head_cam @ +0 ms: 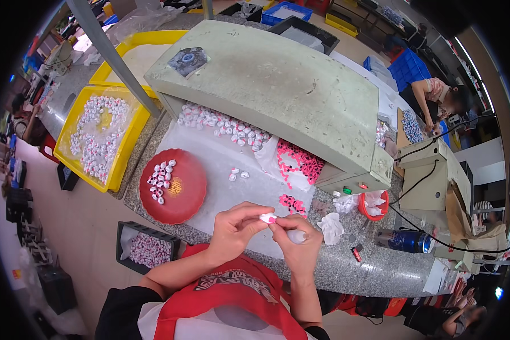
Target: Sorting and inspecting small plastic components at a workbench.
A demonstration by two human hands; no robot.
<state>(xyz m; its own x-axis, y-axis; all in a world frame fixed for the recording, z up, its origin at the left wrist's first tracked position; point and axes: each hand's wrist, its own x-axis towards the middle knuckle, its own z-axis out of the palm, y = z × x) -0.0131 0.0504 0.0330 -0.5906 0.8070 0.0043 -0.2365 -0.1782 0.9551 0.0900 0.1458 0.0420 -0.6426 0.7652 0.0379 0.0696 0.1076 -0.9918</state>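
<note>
Between the fingertips of my left hand [236, 233] is a small white piece with a pink patch [268, 218]. The thumb and forefinger of my right hand [299, 248] press against its pink side, while the same palm holds a small translucent white bottle [296, 236], partly hidden by the fingers. Just beyond my hands lies a small heap of pink and black bits [293, 204] on white sheeting [212, 170]. Several similar white pieces rest on a red scalloped plate [189, 191] to the left. A few loose white pieces [234, 173] lie between plate and heap.
A long pale-green metal housing [272, 80] spans the bench, with white pieces [225, 125] and pink bits [299, 161] beneath it. Yellow trays [127, 170] stand left. Crumpled tissue [331, 228], a red basket [386, 212], and a blue bottle [401, 241] sit right. Co-workers sit farther off.
</note>
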